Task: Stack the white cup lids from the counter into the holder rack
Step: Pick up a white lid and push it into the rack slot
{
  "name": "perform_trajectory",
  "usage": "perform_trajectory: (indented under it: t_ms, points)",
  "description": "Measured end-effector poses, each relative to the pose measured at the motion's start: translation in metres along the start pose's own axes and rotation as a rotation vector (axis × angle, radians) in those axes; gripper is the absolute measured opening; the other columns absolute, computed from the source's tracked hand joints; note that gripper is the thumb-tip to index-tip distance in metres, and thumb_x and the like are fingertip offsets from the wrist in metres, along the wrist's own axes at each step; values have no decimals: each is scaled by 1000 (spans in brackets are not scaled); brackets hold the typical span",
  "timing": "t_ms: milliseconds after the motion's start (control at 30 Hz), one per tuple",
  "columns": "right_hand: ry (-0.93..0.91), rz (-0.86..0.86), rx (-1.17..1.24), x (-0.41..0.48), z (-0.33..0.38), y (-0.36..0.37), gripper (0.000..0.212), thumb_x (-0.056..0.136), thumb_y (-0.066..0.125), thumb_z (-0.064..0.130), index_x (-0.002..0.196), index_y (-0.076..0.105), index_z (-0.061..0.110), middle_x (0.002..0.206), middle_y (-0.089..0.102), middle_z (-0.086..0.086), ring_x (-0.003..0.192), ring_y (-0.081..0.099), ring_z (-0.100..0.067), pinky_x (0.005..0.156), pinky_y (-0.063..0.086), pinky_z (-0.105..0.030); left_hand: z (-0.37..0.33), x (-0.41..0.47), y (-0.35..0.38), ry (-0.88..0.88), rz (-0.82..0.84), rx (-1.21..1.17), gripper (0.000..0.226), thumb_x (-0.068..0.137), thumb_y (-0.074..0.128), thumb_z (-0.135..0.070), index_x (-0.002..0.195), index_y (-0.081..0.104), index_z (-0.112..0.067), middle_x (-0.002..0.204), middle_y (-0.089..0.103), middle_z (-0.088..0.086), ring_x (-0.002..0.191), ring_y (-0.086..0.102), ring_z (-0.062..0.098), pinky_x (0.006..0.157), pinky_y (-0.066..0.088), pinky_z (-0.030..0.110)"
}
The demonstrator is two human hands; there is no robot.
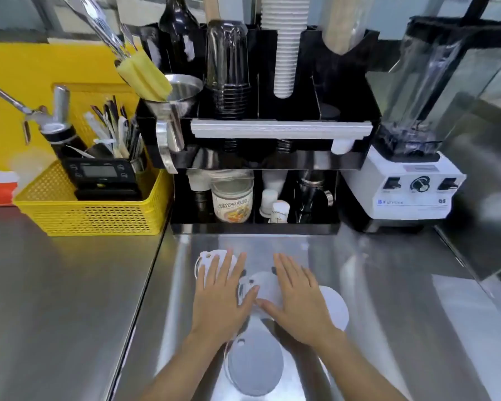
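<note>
Open counter (388, 285) before cluttered black rack (344, 134)

Single head-worn wide-angle view, looking forward and steeply down, sitting close over the steel surface (70, 299), facing the black holder rack (272, 131) at the back

Holder rack (272, 157) sits centre frame on the counter (70, 299), basket (93, 209) just left of it, blender (411, 180) just right. Lids (255, 369) lie lower centre, in front of the rack. Left hand (223, 296) and right hand (298, 299) lie flat on them, side by side.
</note>
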State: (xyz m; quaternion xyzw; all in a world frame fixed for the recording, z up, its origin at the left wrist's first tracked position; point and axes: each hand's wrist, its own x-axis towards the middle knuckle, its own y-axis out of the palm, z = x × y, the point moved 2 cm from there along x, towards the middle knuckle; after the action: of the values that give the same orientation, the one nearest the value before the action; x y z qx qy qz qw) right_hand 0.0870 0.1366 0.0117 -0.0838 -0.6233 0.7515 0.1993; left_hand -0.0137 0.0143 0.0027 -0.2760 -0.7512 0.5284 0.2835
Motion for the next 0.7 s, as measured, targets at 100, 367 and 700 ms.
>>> perform_trajectory:
  t_ms: [100,367,700]
  points:
    - [15,76,119,-5,-2,18,91,76,33,66,144,24,6,152,32,-10,140,28,-25,115,15,-38,1,-10,11,4,45,23,64,89,17,-61,132,44,-21,133,57,3,126,49,27,110,4,37]
    - [45,187,189,-1,5,16,76,85,32,56,145,17,13,151,28,-6,137,26,-23,112,19,-32,-3,-18,12,42,50,-121,74,82,11,-69,142,27,-28,149,35,-10,143,3,8,102,-31,20]
    - [24,-110,392,40,-3,-66,80,68,39,59,136,38,16,141,39,-2,131,31,-18,110,24,-29,-34,33,-64,162,-133,-289,69,81,24,-63,141,26,-29,145,30,-21,136,7,-6,111,-11,18]
